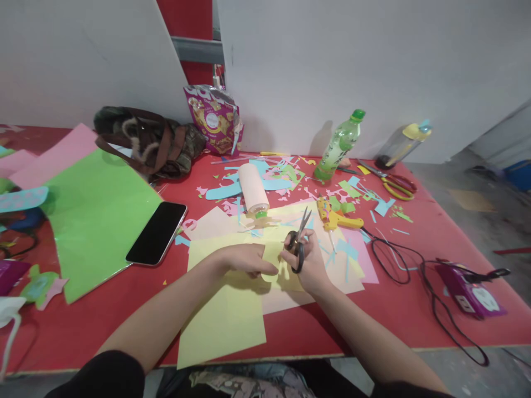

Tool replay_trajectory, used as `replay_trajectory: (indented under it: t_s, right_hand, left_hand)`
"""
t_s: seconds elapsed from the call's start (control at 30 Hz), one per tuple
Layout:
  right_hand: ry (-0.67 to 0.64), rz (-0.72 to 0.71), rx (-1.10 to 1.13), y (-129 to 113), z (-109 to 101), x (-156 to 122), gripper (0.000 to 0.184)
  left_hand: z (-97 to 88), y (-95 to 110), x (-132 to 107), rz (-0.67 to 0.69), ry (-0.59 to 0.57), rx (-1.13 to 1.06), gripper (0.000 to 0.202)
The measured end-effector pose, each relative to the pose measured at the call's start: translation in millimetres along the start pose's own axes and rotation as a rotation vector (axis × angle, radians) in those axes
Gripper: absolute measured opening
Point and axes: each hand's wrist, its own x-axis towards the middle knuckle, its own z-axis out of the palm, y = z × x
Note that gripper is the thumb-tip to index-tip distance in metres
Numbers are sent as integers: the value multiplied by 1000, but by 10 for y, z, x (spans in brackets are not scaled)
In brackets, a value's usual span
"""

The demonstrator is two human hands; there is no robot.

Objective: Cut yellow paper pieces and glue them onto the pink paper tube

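My right hand (311, 265) is closed round the black handles of a small pair of scissors (305, 221). Their blades point up and away from me, slightly apart. Left of it, my left hand (246, 260) pinches a piece of yellow paper (271, 254), thumb on top and the other fingers partly hidden. Under both hands lie a large yellow sheet (224, 320) and pale peach sheets (286, 301). Just beyond my hands, a bottle wrapped in peach paper (253, 188) lies on its side, its green cap towards me.
A yellow glue gun (336, 215) trails a black cable at right. Behind stand a green drink bottle (340, 146) and a snack bag (215, 119). A phone (157, 232) rests on a green sheet (99, 210). Larger scissors (398, 185) and paper scraps lie about.
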Motion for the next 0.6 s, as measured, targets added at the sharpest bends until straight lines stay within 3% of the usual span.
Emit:
replay_trajectory:
  t_s: [0.1,0.23,0.33,0.47,0.6]
  right_hand:
    - [19,14,-52,1,-1,15,42]
    - [70,60,-97,-24,-14,50,42]
    - [105,90,-121,-32,-23,77,40]
    - [106,104,-173,11,-41,105,37]
    - [128,55,-339,71,-114,154,33]
  left_hand:
    - [4,-19,17,-4,-14,79,20]
    - [-61,-49,17,114,-21,116,26]
    - [-125,-71,26,179,137,176,32]
    - [-154,-93,73,272,369,99,30]
    - [-169,-109,116,197,531,98,26]
